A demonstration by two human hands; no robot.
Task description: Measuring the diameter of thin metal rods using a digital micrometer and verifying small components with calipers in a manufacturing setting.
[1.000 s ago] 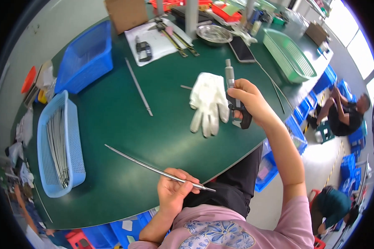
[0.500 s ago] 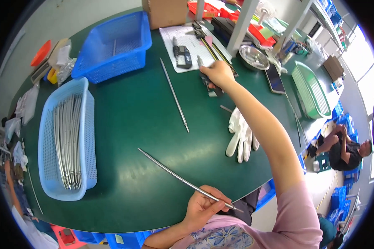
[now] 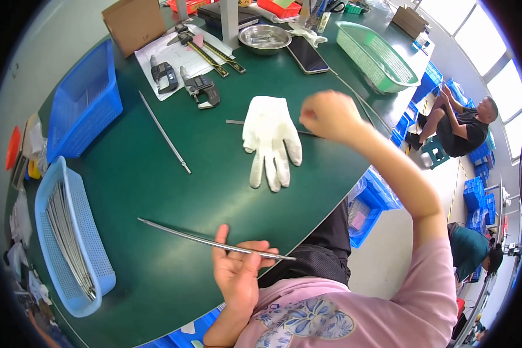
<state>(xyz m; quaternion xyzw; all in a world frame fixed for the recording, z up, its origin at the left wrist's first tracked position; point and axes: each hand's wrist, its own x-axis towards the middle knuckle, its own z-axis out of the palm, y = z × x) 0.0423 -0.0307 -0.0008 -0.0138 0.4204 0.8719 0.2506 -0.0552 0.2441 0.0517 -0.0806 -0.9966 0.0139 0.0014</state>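
A slim metal rod lies across my left hand, held under the thumb, the index finger stretched out; its far end points left over the table. My right hand hangs blurred just right of a white glove. Its fingers look curled, but blur hides whether anything is in them. Beneath the glove, a thin grey strip sticks out. Farther left, a second metal rod lies on the green table. Behind it are two micrometers, one on paper and another at the paper's edge.
A light blue basket of metal rods stands at the left, with a blue crate behind it. Calipers, a metal bowl, a phone and a green basket line the back. A person sits at the right.
My right hand has let go of the micrometer and moved right, past the glove. My left hand's grip on the rod has loosened, its index finger now extended. The whole view has shifted.
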